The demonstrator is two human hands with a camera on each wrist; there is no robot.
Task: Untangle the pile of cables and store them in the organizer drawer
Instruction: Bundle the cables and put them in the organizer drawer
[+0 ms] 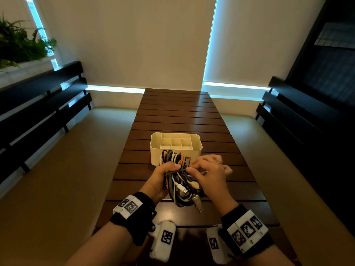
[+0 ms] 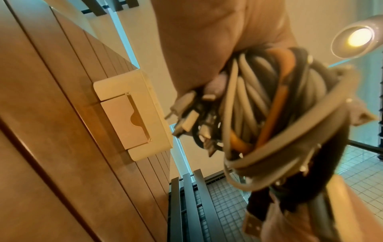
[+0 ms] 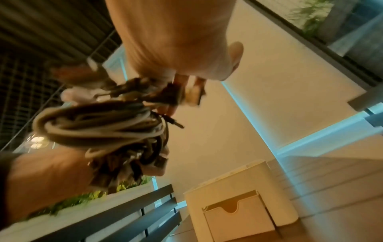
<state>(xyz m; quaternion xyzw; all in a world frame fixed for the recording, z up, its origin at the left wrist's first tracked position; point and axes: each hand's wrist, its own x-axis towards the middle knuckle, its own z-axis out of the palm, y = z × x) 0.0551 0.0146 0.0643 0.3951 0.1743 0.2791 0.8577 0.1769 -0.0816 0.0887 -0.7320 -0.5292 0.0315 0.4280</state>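
Observation:
A tangled bundle of black, grey, white and orange cables (image 1: 176,181) is held above the wooden table (image 1: 178,116). My left hand (image 1: 163,175) grips the bundle from the left, thumb across the top. My right hand (image 1: 207,170) pinches a dark strand at the bundle's upper right. A metal USB plug (image 1: 198,203) dangles below. The cream organizer (image 1: 175,144) stands just behind the cables, with its top compartments showing nothing inside. Its drawer front (image 2: 128,121) (image 3: 238,219) has a notch handle. The wrist views show the same bundle (image 2: 269,114) (image 3: 103,124) close up and blurred.
Cushioned benches (image 1: 67,169) with dark slatted backs run along both sides of the table. A planter with greenery (image 1: 19,45) sits at the far left. Window blinds close off the far end, and a lit lamp (image 2: 356,37) hangs overhead.

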